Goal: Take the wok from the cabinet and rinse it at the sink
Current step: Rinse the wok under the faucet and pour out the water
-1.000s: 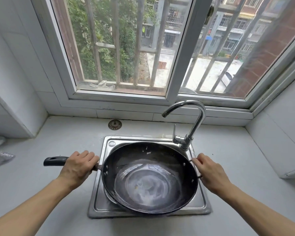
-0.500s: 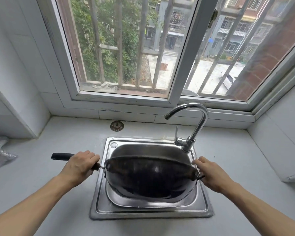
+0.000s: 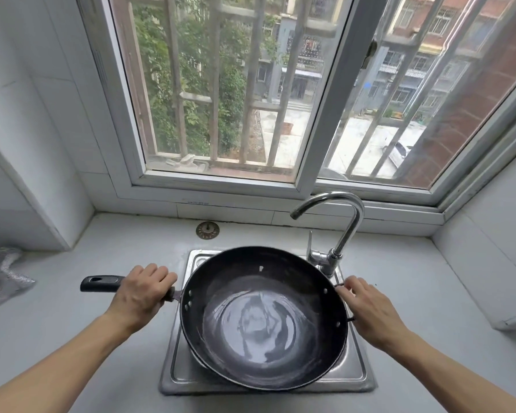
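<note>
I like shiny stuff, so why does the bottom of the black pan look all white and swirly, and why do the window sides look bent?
In the head view, daylight from the white-framed window glares off the round black metal wok's wet-looking bottom, making pale swirls; the wide-angle lens bows the window frame outward; the curved chrome tap also glints.

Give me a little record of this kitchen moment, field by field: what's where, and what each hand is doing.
wok: black, wet inside, opening facing up, held over the sink
sink: steel, mostly covered by the wok
left hand: grips the wok's long handle
right hand: holds the small side handle
faucet: no water running, spout behind the wok's far rim
sink strainer: lies on the counter behind the sink
</note>
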Tool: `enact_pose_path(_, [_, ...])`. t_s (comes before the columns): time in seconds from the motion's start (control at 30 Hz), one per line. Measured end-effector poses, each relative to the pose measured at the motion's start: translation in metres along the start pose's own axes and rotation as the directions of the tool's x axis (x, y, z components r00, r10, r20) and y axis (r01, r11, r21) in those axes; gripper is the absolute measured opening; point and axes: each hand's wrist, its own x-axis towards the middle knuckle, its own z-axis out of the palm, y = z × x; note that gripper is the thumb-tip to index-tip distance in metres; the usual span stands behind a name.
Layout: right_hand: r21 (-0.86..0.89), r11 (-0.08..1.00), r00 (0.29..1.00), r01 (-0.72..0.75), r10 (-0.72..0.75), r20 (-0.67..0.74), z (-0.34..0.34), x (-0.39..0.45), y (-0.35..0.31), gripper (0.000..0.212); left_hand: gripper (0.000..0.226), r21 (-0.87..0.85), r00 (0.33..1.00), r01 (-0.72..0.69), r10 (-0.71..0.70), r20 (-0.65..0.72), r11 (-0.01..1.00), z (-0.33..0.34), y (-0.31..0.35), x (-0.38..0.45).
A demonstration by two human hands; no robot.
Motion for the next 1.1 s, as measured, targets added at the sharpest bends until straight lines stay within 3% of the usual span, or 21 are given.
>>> enact_pose_path(0.3, [0.1,0.993,0.994,-0.063,0.054,0.091,0.0,-0.006,0.0,0.047,0.041,-0.035,0.995,0.014,-0.011,0.098,0.999,-0.02,0.002,0.0])
enact_pose_path(0.53, [0.069,0.994,0.996,-0.087,0.085,0.035,-0.004,-0.012,-0.008,0.045,0.038,-0.04,0.996,0.029,-0.026,0.086,0.999,-0.033,0.0,-0.003])
enact_pose_path(0.73, [0.003,0.997,0.997,-0.074,0.074,-0.013,-0.014,-0.019,-0.016,0.066,0.039,-0.103,0.98,-0.035,0.055,0.193,0.994,-0.035,-0.008,-0.002])
enact_pose_path(0.87, [-0.051,0.998,0.993,-0.048,0.053,0.11,-0.014,-0.023,-0.016,0.093,0.018,-0.143,0.942,-0.008,0.056,0.33,0.99,-0.021,-0.013,0.0])
enact_pose_path(0.97, [-0.064,0.998,0.971,-0.016,0.031,0.235,-0.01,-0.027,-0.016,0.095,0.016,-0.213,0.933,0.0,0.077,0.352,0.977,-0.018,-0.013,-0.001])
enact_pose_path(1.1, [-0.034,0.999,0.957,-0.035,0.043,0.286,-0.008,-0.042,-0.014,0.095,0.014,-0.224,0.94,-0.016,0.091,0.33,0.975,-0.023,-0.008,-0.007])
